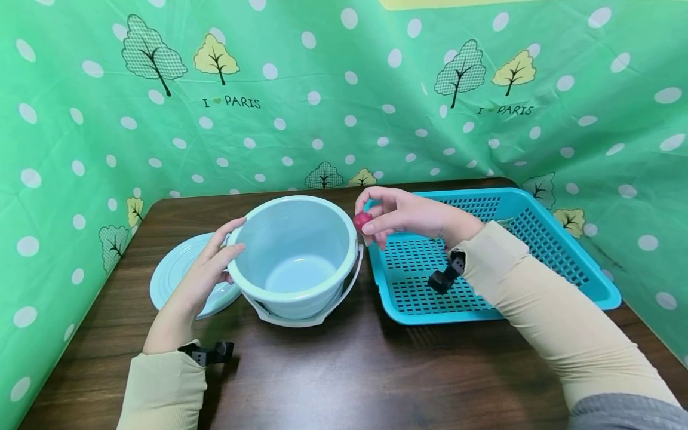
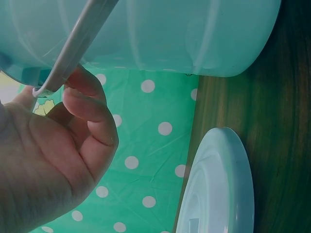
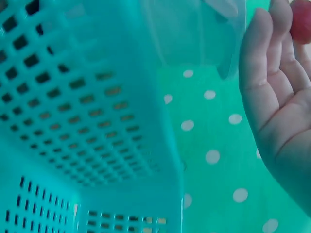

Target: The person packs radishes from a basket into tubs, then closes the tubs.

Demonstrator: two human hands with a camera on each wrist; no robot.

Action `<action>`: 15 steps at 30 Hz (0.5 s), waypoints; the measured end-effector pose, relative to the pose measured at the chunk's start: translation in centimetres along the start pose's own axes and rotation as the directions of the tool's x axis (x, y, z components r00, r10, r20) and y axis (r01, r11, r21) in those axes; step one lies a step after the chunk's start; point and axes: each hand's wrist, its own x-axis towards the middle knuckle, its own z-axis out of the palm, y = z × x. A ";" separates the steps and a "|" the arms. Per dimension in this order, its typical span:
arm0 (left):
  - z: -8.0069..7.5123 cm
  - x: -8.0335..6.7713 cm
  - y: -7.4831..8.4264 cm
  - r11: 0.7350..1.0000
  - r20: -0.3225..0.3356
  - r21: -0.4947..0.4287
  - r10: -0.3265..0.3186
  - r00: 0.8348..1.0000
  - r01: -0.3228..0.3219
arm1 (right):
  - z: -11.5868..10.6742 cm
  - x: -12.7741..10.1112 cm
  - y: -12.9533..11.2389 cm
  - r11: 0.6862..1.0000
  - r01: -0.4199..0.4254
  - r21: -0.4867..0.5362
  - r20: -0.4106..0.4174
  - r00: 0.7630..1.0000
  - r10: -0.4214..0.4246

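Note:
A pale blue bucket [image 1: 290, 286] stands upright on the table, its inside visible and bare in the head view. My left hand [image 1: 212, 263] grips its left rim beside the handle joint; in the left wrist view that hand [image 2: 63, 141] has curled fingers near the handle end [image 2: 73, 53]. Just past the right rim, my right hand [image 1: 400, 214] pinches a small round red radish-like thing [image 1: 362, 221] between thumb and fingers. The right wrist view shows the red thing [image 3: 302, 22] at the fingertips, partly cut off by the frame edge.
To the right stands a turquoise perforated basket [image 1: 419, 316], partly hidden under my right forearm; small red and green bits show inside. Left of the bucket lies its round pale blue lid [image 1: 172, 275]. A green dotted cloth [image 1: 322, 131] hangs behind the dark wooden table [image 1: 344, 382].

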 end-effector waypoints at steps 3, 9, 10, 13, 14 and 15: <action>0.1 0.1 0.0 1.000 0.001 0.001 0.001 1.000 -0.001 | 0.8 0.2 -0.4 0.999 0.035 0.031 -0.021 0.999 -0.035; 0.1 0.1 0.1 1.000 -0.001 0.004 0.006 1.000 -0.006 | 2.5 0.8 -1.2 0.992 0.097 0.082 -0.053 0.994 -0.092; 0.1 0.1 0.1 1.000 -0.002 0.005 0.006 1.000 -0.006 | 2.7 0.9 -1.3 0.990 0.109 0.084 -0.060 0.993 -0.104; 0.1 0.0 0.1 1.000 -0.002 0.000 0.006 1.000 -0.006 | 3.6 1.3 -1.6 0.985 0.140 0.097 -0.083 0.988 -0.132; 0.1 0.0 0.1 1.000 -0.001 -0.001 0.007 1.000 -0.007 | 3.9 1.4 -1.6 0.984 0.146 0.103 -0.092 0.986 -0.137; 0.1 0.0 0.1 1.000 -0.001 -0.002 0.007 1.000 -0.007 | 4.2 1.5 -1.7 0.983 0.150 0.109 -0.100 0.985 -0.139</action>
